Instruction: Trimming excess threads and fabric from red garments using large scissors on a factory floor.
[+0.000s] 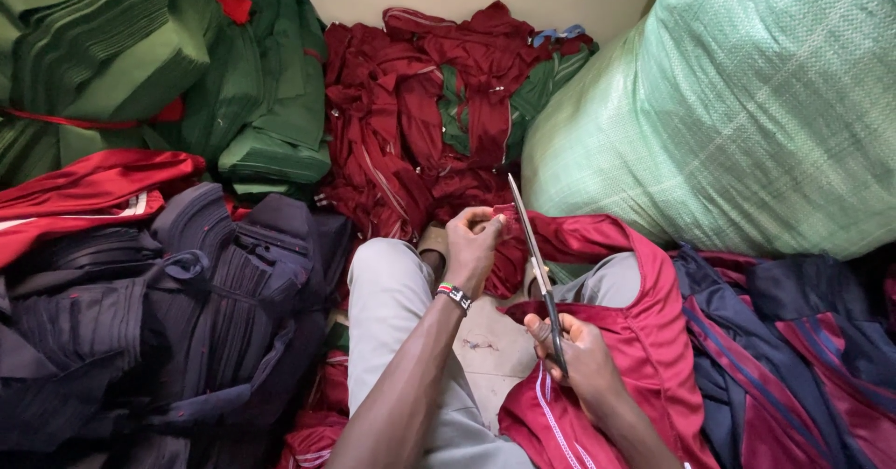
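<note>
Scissors (537, 264), long-bladed and dark-handled, in right hand (579, 362) over maroon garment (644, 338).

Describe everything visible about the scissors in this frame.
The scissors are long, with slim, pale metal blades and dark handles. They look closed or nearly so, the tip pointing up and away from the person, tilted slightly left. The right hand grips the handles, which it mostly hides. The blades lie across the maroon garment on the person's lap, their upper part passing right beside the fabric edge that the left hand pinches. Whether they are cutting cannot be told.
</note>
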